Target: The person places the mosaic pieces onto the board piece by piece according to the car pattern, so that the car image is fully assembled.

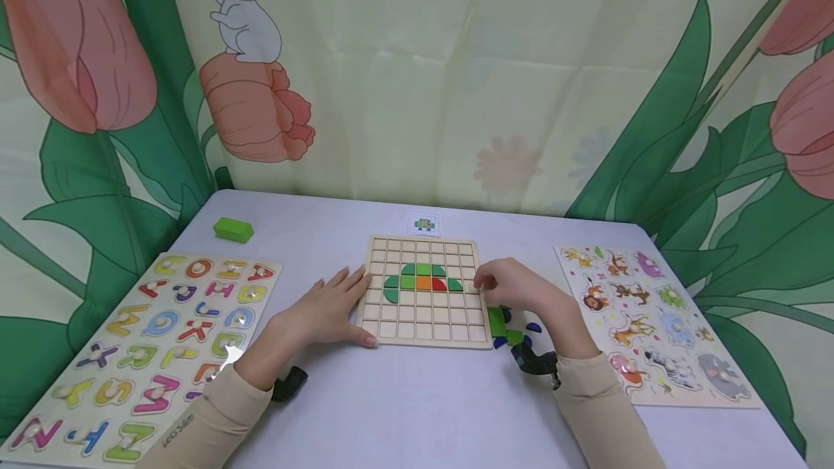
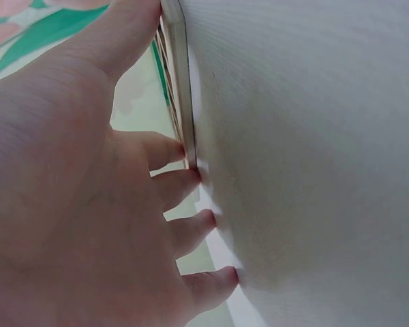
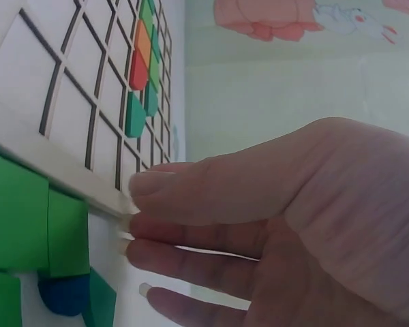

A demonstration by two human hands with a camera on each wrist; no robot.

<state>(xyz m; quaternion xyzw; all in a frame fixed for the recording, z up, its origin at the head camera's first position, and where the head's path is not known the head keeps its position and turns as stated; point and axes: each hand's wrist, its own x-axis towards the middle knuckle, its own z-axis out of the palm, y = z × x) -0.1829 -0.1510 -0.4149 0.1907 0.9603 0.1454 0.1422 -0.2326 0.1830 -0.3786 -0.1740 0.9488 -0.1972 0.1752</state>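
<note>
Centrally on the white table point(image 1: 404, 404), a pale wooden grid board point(image 1: 433, 315).
Left grip point(image 1: 322, 313) spread against its left edge; right grip point(image 1: 517, 282) at its right edge, pinching or not I cannot tell.

Head view: taken from above the near side of the table point(image 1: 404, 411), facing forward and down, far enough off to include the left hand point(image 1: 319, 313), right hand point(image 1: 521, 286), grid board point(image 1: 417, 331) and printed backdrop point(image 1: 391, 93). Left wrist view: very near, across the left hand's palm, the board nearly edge-on. Right wrist view: close, past the right hand, the board aslant. Head and right wrist views share the green blocks point(image 3: 17, 214) and the backdrop's rabbit point(image 3: 341, 19).
</note>
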